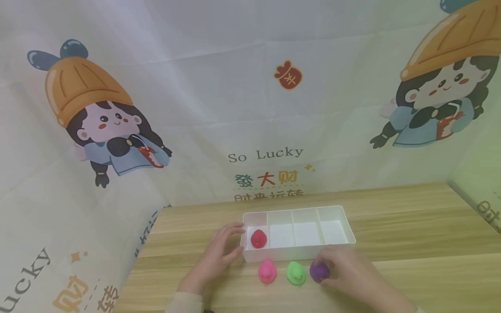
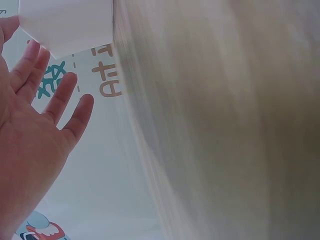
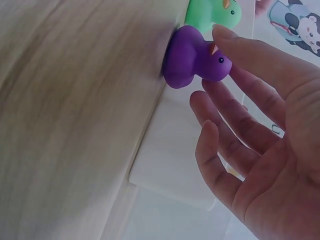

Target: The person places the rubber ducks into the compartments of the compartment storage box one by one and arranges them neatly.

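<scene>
A white tray with a row of compartments stands on the table. In its leftmost compartment sits a red rubber duck. My left hand is at the tray's left end, fingers loosely spread; the left wrist view shows the thumb and fingertips by the tray's white wall. In front of the tray, a pink rubber duck, a green one and a purple rubber duck stand in a row. My right hand pinches the purple duck's head between thumb and fingers; its base is at the tabletop.
The wood-grain table extends to both sides of the tray. A pale printed cloth hangs behind the table and along its left and right sides.
</scene>
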`<action>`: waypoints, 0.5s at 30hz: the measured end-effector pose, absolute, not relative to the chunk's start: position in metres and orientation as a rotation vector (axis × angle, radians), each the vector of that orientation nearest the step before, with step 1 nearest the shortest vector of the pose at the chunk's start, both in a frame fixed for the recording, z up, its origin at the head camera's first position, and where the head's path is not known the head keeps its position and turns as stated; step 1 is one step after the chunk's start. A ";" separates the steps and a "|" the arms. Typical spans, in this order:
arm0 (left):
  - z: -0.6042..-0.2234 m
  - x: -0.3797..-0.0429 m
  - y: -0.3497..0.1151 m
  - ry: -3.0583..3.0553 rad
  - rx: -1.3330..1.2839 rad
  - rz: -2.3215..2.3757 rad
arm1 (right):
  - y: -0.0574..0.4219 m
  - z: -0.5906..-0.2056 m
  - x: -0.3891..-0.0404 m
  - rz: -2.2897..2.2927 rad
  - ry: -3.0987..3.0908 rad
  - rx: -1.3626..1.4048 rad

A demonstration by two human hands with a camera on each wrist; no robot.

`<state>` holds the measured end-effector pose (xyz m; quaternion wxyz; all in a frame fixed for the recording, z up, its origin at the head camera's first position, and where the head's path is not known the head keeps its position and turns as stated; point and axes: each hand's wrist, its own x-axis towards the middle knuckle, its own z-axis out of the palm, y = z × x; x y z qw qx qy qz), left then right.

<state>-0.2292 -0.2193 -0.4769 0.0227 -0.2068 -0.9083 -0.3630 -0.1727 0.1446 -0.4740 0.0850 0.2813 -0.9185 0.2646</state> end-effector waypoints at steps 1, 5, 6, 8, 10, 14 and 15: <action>-0.477 -0.229 -0.219 -2.811 -0.640 -1.128 | 0.145 -0.474 -0.172 0.794 -2.736 0.843; -0.477 -0.228 -0.220 -2.783 -0.644 -1.132 | 0.144 -0.473 -0.172 0.829 -2.737 0.857; -0.477 -0.228 -0.221 -2.782 -0.640 -1.137 | 0.143 -0.473 -0.172 0.838 -2.740 0.852; -0.477 -0.228 -0.221 -2.774 -0.636 -1.138 | 0.142 -0.474 -0.173 0.842 -2.745 0.847; -0.477 -0.229 -0.222 -2.781 -0.633 -1.142 | 0.142 -0.475 -0.173 0.831 -2.742 0.840; -0.478 -0.230 -0.221 -2.798 -0.642 -1.132 | 0.142 -0.478 -0.173 0.801 -2.733 0.834; -0.478 -0.230 -0.221 -2.804 -0.640 -1.135 | 0.143 -0.478 -0.172 0.800 -2.727 0.837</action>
